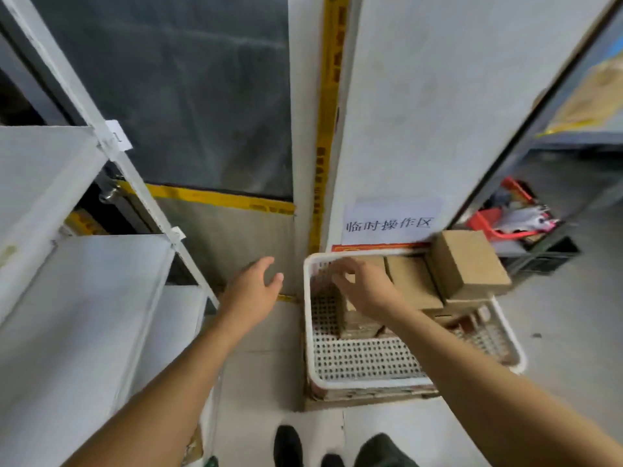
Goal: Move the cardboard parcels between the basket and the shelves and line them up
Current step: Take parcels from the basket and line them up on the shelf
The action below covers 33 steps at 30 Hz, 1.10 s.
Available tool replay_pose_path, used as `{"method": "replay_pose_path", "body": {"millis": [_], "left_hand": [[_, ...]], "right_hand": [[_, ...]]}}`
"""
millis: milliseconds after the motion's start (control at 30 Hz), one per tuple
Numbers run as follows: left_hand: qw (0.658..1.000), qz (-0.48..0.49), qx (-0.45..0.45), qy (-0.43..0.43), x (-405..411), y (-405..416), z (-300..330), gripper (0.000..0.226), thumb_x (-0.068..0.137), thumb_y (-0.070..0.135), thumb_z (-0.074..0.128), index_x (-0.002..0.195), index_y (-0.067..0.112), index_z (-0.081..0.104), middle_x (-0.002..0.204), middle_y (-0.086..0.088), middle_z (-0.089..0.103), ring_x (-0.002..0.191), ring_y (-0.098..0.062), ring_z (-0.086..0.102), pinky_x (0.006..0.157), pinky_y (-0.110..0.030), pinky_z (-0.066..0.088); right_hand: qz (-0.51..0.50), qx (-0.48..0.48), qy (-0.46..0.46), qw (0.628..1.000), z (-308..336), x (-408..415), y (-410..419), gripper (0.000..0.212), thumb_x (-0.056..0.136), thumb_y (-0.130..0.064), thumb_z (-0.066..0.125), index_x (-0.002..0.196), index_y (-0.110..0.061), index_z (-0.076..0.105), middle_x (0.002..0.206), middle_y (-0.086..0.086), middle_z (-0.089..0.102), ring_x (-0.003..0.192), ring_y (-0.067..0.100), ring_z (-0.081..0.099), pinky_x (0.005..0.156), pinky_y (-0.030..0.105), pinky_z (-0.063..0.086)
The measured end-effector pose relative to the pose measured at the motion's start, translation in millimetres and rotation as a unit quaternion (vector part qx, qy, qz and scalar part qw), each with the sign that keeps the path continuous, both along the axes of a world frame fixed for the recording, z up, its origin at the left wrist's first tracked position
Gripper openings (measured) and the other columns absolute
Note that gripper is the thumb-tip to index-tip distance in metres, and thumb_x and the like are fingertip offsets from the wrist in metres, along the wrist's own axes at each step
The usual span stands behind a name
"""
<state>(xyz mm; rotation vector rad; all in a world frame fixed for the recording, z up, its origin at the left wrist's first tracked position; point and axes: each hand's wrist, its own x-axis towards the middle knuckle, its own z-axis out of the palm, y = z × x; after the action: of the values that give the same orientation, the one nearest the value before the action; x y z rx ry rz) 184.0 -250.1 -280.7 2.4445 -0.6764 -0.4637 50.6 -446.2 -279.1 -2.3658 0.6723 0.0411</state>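
A white perforated basket (364,382) stands on the floor at the foot of a white pillar. Several brown cardboard parcels lie in it: one (357,323) at the left under my right hand, a flat one (413,281) behind it, and one (467,261) stacked on top at the right. My right hand (365,286) reaches into the basket and its curled fingers grip the top of the left parcel. My left hand (253,289) hovers with fingers spread, holding nothing, between the basket and the white shelves (87,291) at the left.
The shelf boards are bare. A white pillar (421,112) with a paper sign (391,222) rises behind the basket. A dark crate (542,251) with red and white items stands at the right. Yellow tape (219,197) marks the floor. My shoes (286,446) show at the bottom.
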Motion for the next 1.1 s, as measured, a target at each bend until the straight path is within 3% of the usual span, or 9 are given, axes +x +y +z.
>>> {"method": "replay_pose_path", "body": {"millis": [200,367,433,533,700,900,1100], "left_hand": [[0.991,-0.127,0.024,0.04,-20,-103,-32,0.047,0.106,0.039,0.054,0.149,0.021,0.053,0.145,-0.008,0.062,0.13,-0.032,0.058,0.103,-0.04,0.049],[0.978,-0.198,0.044,0.044,-45,-188,-54,0.054,0.106,0.047,0.051,0.153,0.022,0.047,0.153,-0.005,0.055,0.141,-0.03,0.049,0.12,-0.053,0.036],[0.975,-0.21,0.057,0.035,-59,-223,-60,0.053,0.107,0.044,0.049,0.155,0.02,0.046,0.156,-0.005,0.052,0.143,-0.03,0.046,0.123,-0.048,0.032],[0.973,-0.219,0.058,0.043,-80,-274,-71,0.052,0.108,0.039,0.05,0.155,0.018,0.045,0.156,-0.006,0.051,0.143,-0.027,0.047,0.116,-0.039,0.038],[0.971,-0.212,0.074,0.085,-111,-358,-108,0.056,0.108,0.045,0.047,0.158,0.022,0.04,0.158,-0.004,0.05,0.143,-0.027,0.047,0.117,-0.042,0.042],[0.967,-0.149,0.078,0.19,-139,-441,-152,0.065,0.105,0.058,0.043,0.162,0.028,0.032,0.161,-0.002,0.046,0.146,-0.027,0.044,0.117,-0.046,0.041],[0.957,-0.106,0.084,0.258,-152,-484,-173,0.081,0.104,0.061,0.046,0.168,0.025,0.011,0.17,0.0,0.03,0.153,-0.026,0.034,0.121,-0.04,0.03]], "right_hand": [[-0.116,0.0,0.044,0.992,-25,-56,-69,0.045,0.105,-0.034,0.061,0.147,-0.018,0.059,0.14,0.003,0.067,0.126,0.024,0.063,0.098,0.03,0.046],[-0.156,-0.01,0.059,0.986,-43,-101,-135,0.046,0.104,-0.033,0.061,0.147,-0.018,0.059,0.144,0.001,0.065,0.132,0.02,0.06,0.107,0.032,0.046],[-0.17,-0.011,0.065,0.983,-54,-115,-167,0.047,0.103,-0.036,0.062,0.147,-0.018,0.058,0.143,0.0,0.066,0.131,0.021,0.061,0.105,0.033,0.048],[-0.196,0.004,0.067,0.978,-69,-133,-218,0.048,0.102,-0.034,0.063,0.148,-0.018,0.058,0.14,0.004,0.067,0.126,0.023,0.064,0.102,0.035,0.051],[-0.246,0.018,0.058,0.967,-98,-159,-303,0.05,0.105,-0.036,0.061,0.15,-0.015,0.054,0.151,0.008,0.059,0.136,0.029,0.057,0.11,0.038,0.045],[-0.245,0.011,0.072,0.967,-142,-180,-380,0.061,0.1,-0.031,0.067,0.154,-0.01,0.045,0.154,0.011,0.05,0.139,0.033,0.049,0.114,0.04,0.041],[-0.259,0.083,0.057,0.961,-168,-178,-420,0.081,0.1,-0.043,0.068,0.164,-0.012,0.029,0.165,0.011,0.039,0.149,0.029,0.042,0.12,0.038,0.034]]}}
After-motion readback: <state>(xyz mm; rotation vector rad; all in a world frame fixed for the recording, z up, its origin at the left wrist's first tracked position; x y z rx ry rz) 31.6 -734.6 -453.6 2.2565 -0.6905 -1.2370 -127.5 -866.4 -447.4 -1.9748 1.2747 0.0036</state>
